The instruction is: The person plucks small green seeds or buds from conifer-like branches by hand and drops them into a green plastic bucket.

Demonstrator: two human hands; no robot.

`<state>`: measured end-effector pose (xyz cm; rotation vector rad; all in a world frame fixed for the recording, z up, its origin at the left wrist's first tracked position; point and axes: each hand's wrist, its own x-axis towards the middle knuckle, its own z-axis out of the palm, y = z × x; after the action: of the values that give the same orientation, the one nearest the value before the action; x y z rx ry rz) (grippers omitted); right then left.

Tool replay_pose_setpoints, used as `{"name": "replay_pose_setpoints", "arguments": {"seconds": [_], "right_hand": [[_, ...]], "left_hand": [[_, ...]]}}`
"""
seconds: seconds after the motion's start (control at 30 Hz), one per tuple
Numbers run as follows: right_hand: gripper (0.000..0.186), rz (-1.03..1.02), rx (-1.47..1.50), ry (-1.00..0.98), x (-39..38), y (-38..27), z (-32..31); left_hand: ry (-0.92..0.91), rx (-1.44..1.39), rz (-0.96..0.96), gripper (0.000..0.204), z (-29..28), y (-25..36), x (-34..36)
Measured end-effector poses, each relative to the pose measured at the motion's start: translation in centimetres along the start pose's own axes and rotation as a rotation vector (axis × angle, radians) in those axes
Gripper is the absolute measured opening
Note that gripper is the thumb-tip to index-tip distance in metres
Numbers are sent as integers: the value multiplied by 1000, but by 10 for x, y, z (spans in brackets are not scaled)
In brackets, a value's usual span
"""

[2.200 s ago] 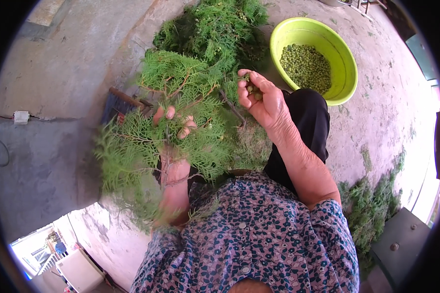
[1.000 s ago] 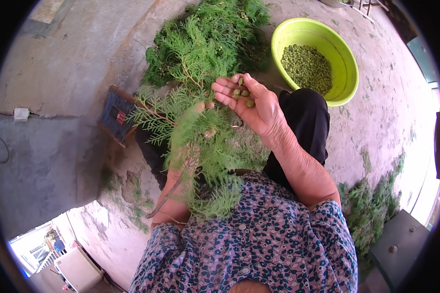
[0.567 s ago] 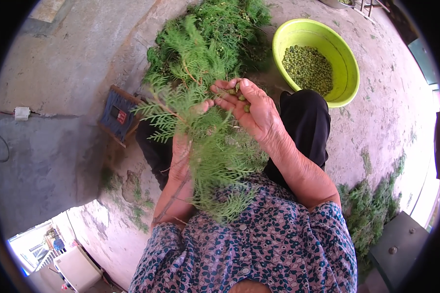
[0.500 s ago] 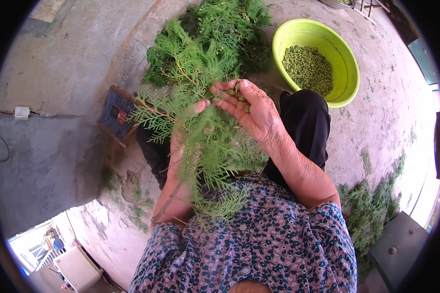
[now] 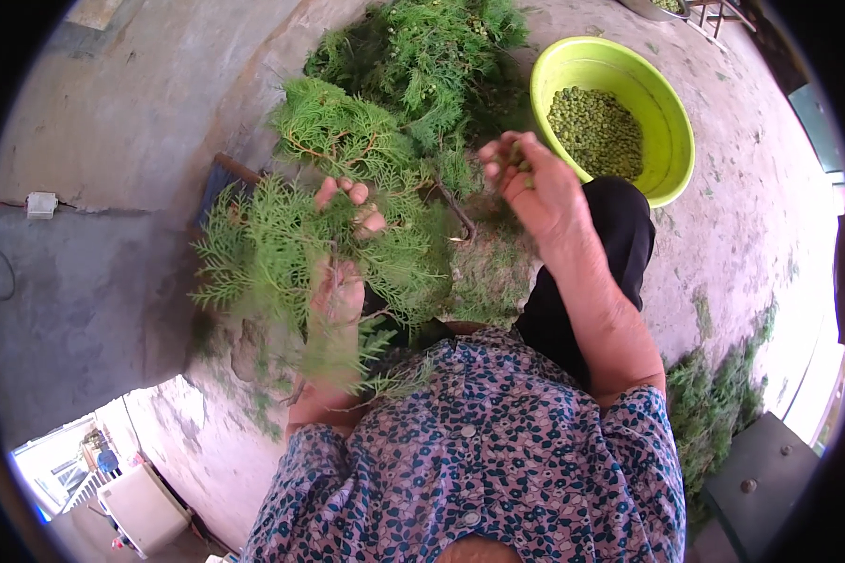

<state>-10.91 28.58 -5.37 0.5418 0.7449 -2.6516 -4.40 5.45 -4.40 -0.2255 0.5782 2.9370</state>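
A leafy green conifer branch [image 5: 263,244] with flat, scaly sprays lies across my left forearm. My left hand [image 5: 347,225] is closed round it, its fingertips showing through the leaves. Several small green cones sit in the curled fingers of my right hand [image 5: 535,192], which hovers just left of the yellow-green tub [image 5: 671,122]. Inside that tub lies a heap of the same green cones [image 5: 593,131]. Beyond my hands a thick pile of cut conifer branches [image 5: 432,56] rests on the floor.
A wooden-framed blue object [image 5: 221,192] stands left of the branch, partly covered. More greenery [image 5: 718,394] lies at the right, beside a dark metal panel [image 5: 765,479]. A metal bowl [image 5: 662,7] stands at the far right. Leaf scraps litter the concrete floor.
My right hand has drawn away from the branch and moved right toward the tub, carrying cones. My left hand has shifted slightly left with the branch.
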Motion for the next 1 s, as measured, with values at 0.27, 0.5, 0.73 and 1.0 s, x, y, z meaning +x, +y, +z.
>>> {"name": "replay_pose_setpoints", "arguments": {"seconds": [0.27, 0.5, 0.73, 1.0], "right_hand": [[21, -50, -110, 27, 6, -43, -17], [36, 135, -209, -110, -1, -18, -17], [33, 18, -69, -51, -11, -22, -16], [28, 0, 9, -209, -13, -6, 2]], "left_hand": [[-132, -225, -64, 26, -13, 5, 9], [-227, -176, -156, 26, -17, 6, 19], [-301, -146, -222, 27, -29, 1, 24], [131, 535, -92, 23, 29, -27, 1]]}}
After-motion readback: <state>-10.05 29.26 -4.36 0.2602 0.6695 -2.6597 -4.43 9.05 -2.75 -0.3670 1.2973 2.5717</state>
